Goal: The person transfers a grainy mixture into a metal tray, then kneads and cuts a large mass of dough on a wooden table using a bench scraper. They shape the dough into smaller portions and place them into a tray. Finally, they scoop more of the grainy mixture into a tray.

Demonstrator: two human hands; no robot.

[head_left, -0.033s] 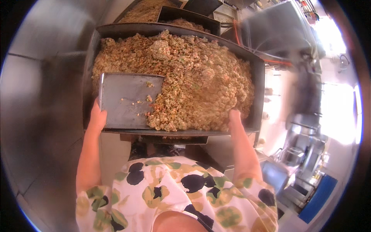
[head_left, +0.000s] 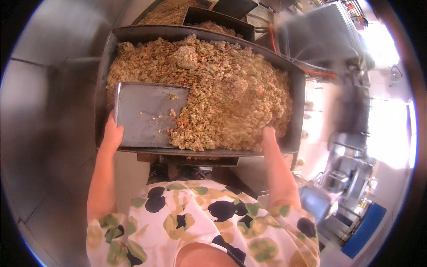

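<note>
A large dark metal trough (head_left: pixel 299 84) lies across in front of me, heaped with a crumbly oat-coloured mixture (head_left: pixel 213 71) flecked with red and green. At its near left, a flat grey metal tray (head_left: pixel 149 118) rests in the trough with its right end against the mixture. A few crumbs are scattered on that tray. My left hand (head_left: pixel 114 132) grips the tray's left edge, thumb on top and the other fingers mostly out of sight. Near the trough's right end, my right hand (head_left: pixel 268 132) is sunk into the mixture, and its fingers are hidden.
Beyond the trough stand a dark bin (head_left: pixel 184 17) with more mixture and another heaped container (head_left: pixel 173 12). A big grey metal box (head_left: pixel 320 33) with an orange cable (head_left: pixel 319 72) is at the far right. Metal panels (head_left: pixel 49 111) line the left side.
</note>
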